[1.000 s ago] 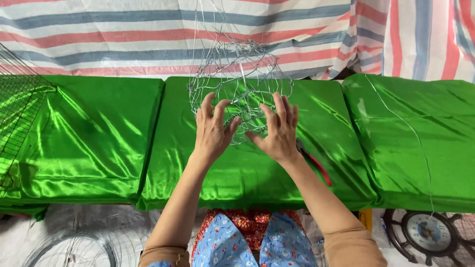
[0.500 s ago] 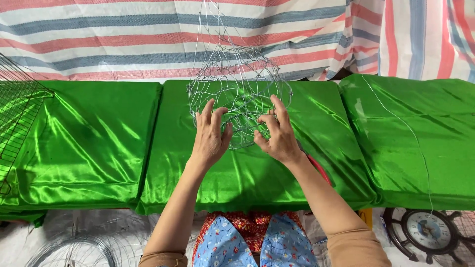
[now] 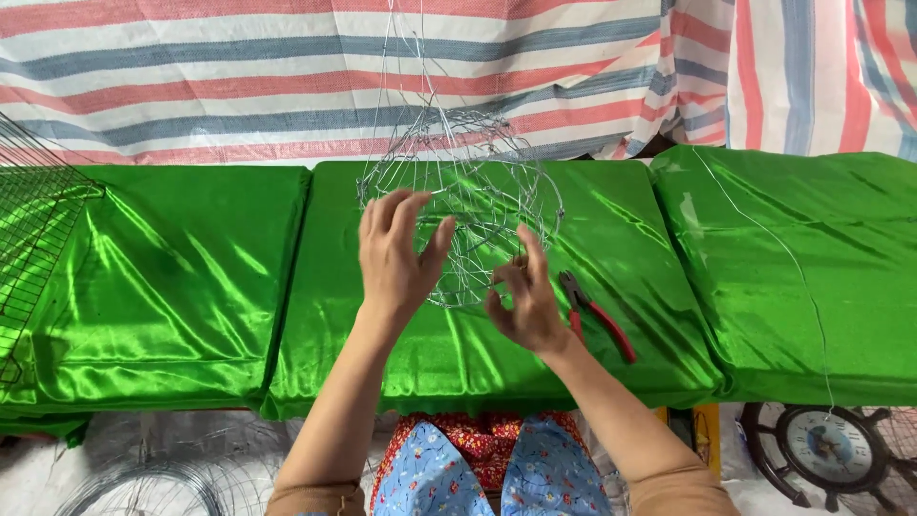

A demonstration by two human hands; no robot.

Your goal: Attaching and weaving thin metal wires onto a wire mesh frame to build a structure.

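A round basket of bent silver wire [image 3: 468,191] hangs on thin wires above the middle green-covered table [image 3: 611,229]. My left hand [image 3: 394,253] rests against its left side, fingers spread and touching the mesh. My right hand [image 3: 523,304] is at the basket's lower right, thumb and fingers pinching the wire there. Red-handled pliers [image 3: 597,313] lie on the green cloth just right of my right hand.
A dark wire grid [image 3: 29,239] leans over the left table. A loose thin wire [image 3: 783,253] trails across the right table. Coils of wire [image 3: 143,483] lie on the floor at lower left, a ship-wheel clock [image 3: 826,449] at lower right. A striped tarp hangs behind.
My right hand has dropped from the basket's right side to its lower edge and turned palm-in. The pliers, hidden before, now show. The left hand shifted slightly left.
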